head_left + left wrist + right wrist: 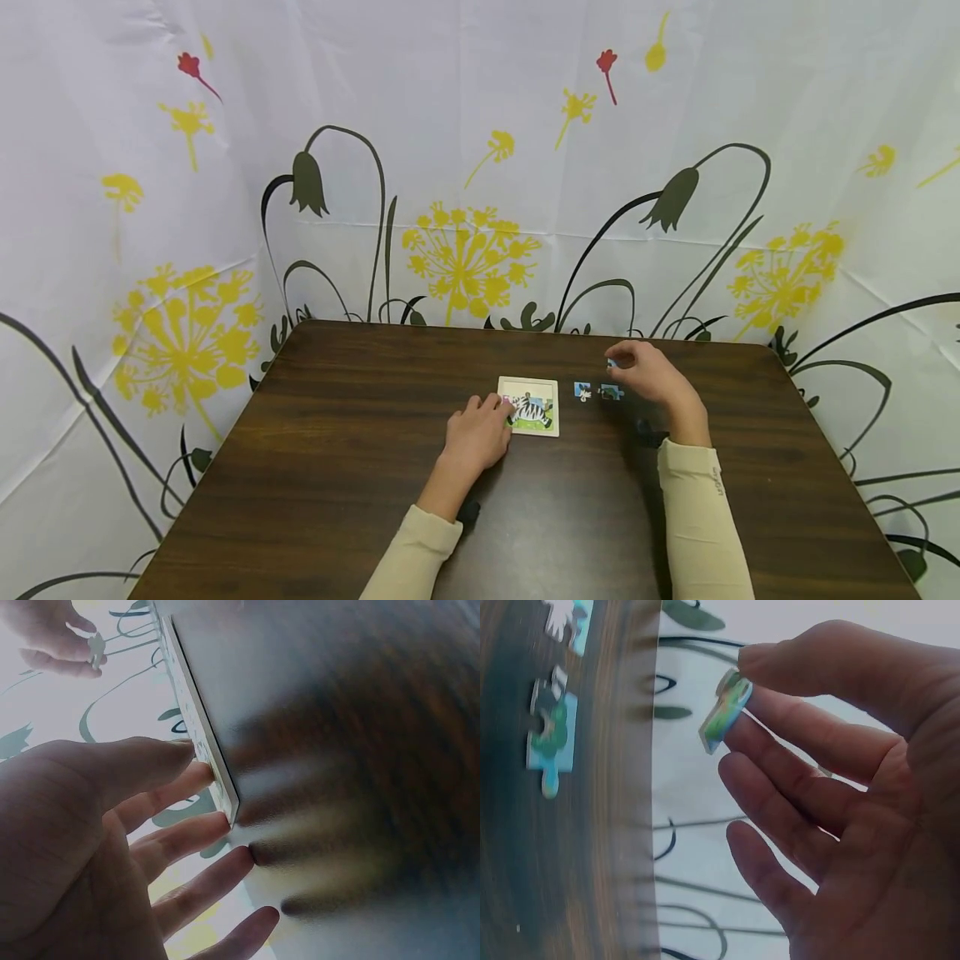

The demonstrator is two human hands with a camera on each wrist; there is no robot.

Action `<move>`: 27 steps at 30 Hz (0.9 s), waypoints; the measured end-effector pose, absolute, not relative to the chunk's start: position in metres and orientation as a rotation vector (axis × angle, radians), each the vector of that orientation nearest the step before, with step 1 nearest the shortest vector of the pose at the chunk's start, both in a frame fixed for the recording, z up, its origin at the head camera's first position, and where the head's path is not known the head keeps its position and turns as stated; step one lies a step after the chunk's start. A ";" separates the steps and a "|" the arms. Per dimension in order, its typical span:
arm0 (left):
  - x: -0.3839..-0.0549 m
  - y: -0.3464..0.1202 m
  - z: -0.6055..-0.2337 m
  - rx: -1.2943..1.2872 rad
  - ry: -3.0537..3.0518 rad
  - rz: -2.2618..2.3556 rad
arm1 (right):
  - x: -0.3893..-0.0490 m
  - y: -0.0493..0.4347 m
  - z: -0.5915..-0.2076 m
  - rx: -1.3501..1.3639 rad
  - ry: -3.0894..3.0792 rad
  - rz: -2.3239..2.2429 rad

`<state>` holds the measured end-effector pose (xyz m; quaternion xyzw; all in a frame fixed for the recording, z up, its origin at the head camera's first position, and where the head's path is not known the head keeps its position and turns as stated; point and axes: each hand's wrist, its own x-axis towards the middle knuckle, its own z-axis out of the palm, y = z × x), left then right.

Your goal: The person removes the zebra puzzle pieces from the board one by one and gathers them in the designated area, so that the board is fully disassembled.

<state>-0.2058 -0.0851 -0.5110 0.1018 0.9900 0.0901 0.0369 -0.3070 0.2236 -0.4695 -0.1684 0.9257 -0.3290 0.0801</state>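
Observation:
A square puzzle board (555,417) with a pale frame and a zebra picture lies on the table. At its left side my left hand (480,432) rests, thumb and nearest fingertips touching the board (199,712), the outer fingers spread on the tabletop. My right hand (651,375) is raised to the right of the board and pinches a puzzle piece (725,712) between thumb and fingertips; the piece shows green and blue. Below that hand, a green-and-blue puzzle piece (611,392) and a piece with a zebra's head (582,391) lie on the table.
The dark wooden table (337,467) reaches back to a white cloth (465,100) printed with flowers. The two loose pieces lie just right of the board, between it and my right forearm (701,517).

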 end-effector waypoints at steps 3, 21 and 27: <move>-0.206 -0.085 -0.510 0.312 3.039 0.284 | -0.307 0.232 -0.471 -0.496 2.782 -0.938; -0.205 -0.085 -0.505 0.297 3.014 0.303 | -0.306 0.256 -0.493 -0.220 2.779 -0.643; -0.205 -0.085 -0.507 0.295 3.018 0.303 | -0.303 0.259 -0.492 -0.202 2.770 -0.682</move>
